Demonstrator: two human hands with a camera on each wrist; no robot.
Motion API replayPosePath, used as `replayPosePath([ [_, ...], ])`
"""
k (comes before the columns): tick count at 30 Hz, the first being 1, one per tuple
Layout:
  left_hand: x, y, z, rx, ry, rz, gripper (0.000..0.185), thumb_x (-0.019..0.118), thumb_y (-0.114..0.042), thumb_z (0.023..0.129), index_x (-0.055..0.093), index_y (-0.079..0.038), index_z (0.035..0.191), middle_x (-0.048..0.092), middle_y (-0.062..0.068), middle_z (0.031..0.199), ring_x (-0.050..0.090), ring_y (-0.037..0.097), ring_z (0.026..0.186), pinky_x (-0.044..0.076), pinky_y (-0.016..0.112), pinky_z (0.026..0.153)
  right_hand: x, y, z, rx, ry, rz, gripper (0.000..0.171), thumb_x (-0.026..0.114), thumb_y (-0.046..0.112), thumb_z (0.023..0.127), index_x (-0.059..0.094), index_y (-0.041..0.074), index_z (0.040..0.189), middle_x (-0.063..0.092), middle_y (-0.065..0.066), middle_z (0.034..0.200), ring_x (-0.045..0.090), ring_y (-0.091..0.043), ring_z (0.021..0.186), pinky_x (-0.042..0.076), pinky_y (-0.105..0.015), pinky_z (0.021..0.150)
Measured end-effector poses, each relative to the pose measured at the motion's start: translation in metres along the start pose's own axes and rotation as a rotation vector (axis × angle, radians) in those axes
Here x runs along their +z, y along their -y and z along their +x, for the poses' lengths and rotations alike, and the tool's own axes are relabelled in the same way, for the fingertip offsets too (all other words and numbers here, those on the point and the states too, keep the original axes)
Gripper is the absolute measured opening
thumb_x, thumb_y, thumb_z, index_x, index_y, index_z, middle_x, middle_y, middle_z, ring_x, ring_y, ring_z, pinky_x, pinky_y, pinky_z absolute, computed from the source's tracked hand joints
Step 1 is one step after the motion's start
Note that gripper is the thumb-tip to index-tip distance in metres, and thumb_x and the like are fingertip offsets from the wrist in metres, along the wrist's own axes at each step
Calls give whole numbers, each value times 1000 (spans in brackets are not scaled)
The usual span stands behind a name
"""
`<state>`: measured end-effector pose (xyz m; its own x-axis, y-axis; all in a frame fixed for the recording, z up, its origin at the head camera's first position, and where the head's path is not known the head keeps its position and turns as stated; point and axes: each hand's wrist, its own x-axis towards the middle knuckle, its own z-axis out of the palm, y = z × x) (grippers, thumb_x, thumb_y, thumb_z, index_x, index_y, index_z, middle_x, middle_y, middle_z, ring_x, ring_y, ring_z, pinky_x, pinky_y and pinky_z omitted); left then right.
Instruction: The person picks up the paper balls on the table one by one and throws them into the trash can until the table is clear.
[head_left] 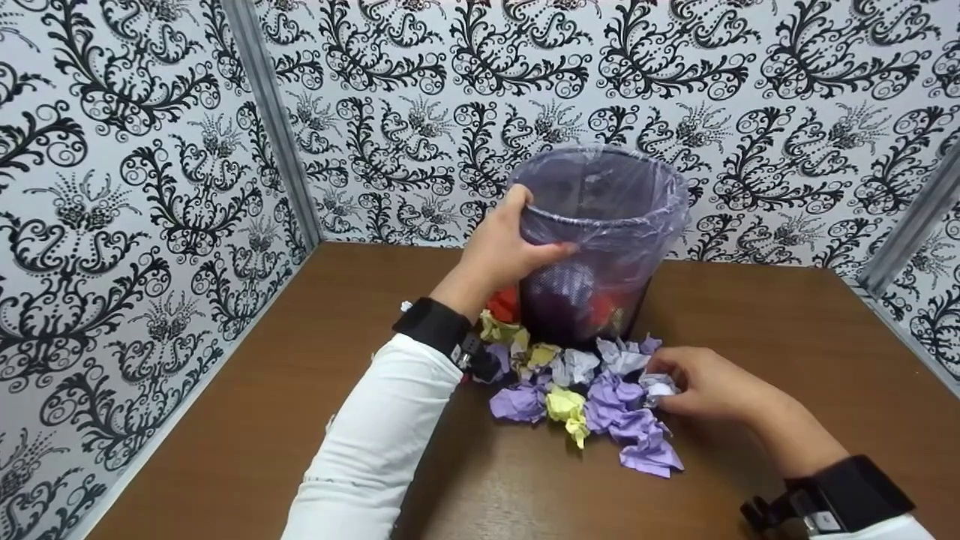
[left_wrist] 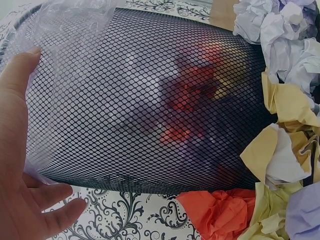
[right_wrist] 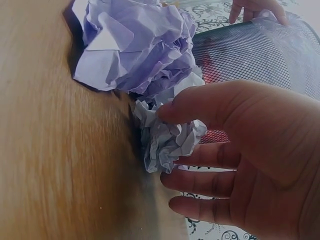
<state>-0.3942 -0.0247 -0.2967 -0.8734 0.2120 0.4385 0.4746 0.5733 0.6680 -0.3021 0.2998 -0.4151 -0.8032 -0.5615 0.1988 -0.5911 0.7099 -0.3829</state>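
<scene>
Brown surface (head_left: 300, 420), far centre: mesh bin (head_left: 600, 247) with clear liner, rim gripped by left hand (head_left: 506, 244). Near it, scattered crumpled paper (head_left: 585, 390). At right edge of heap, right hand (head_left: 709, 386) pinching a pale paper ball (right_wrist: 167, 140). Risk: loose pinch, ball slipping or missing the bin.

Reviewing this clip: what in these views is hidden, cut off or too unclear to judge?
- Bin contents: in the head and left wrist views, mesh and liner blur them to red and dark shapes.
- Left hand: fingers go over the rim; the left wrist view's edge cuts it off.
- White paper ball: in the head view the right hand mostly covers it.
- Red paper: cut by the left wrist view's bottom edge.
</scene>
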Motion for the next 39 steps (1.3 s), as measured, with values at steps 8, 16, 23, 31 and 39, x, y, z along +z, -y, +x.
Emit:
replayPosePath([
  [8, 0, 0, -1, -5, 8, -15, 85, 78, -73, 50, 44, -26, 112, 58, -8, 101, 61, 11, 87, 54, 30, 77, -5, 3, -2, 56, 13, 21, 30, 77, 11, 72, 64, 22, 98, 61, 7, 76, 57, -9, 68, 48, -23, 59],
  [16, 0, -1, -1, -11, 18, -27, 84, 79, -72, 51, 44, -27, 112, 59, -8, 100, 62, 11, 86, 54, 29, 74, -6, 5, -4, 66, 20, 33, 29, 77, 13, 73, 66, 19, 98, 62, 7, 77, 58, -8, 69, 49, -24, 60],
  [23, 0, -3, 0, -3, 18, -30, 82, 79, -72, 52, 44, -27, 112, 59, -9, 100, 62, 10, 86, 54, 31, 77, -11, 7, -5, 87, 15, 69, 28, 79, 13, 72, 66, 19, 97, 63, 7, 76, 59, -7, 67, 50, -24, 58],
  [31, -1, -2, -1, 21, 6, -20, 82, 78, -74, 53, 43, -26, 110, 60, -8, 99, 62, 10, 86, 53, 31, 76, -24, 12, -7, 73, -15, 88, 28, 78, 11, 72, 67, 20, 96, 64, 7, 77, 61, -13, 69, 52, -25, 59],
  [39, -1, -2, -1, 9, 11, -20, 84, 79, -73, 52, 44, -26, 112, 59, -8, 101, 61, 11, 88, 54, 32, 79, -39, 16, -12, 53, -55, 103, 30, 80, 12, 74, 67, 18, 100, 65, 5, 80, 61, -11, 69, 54, -25, 61],
])
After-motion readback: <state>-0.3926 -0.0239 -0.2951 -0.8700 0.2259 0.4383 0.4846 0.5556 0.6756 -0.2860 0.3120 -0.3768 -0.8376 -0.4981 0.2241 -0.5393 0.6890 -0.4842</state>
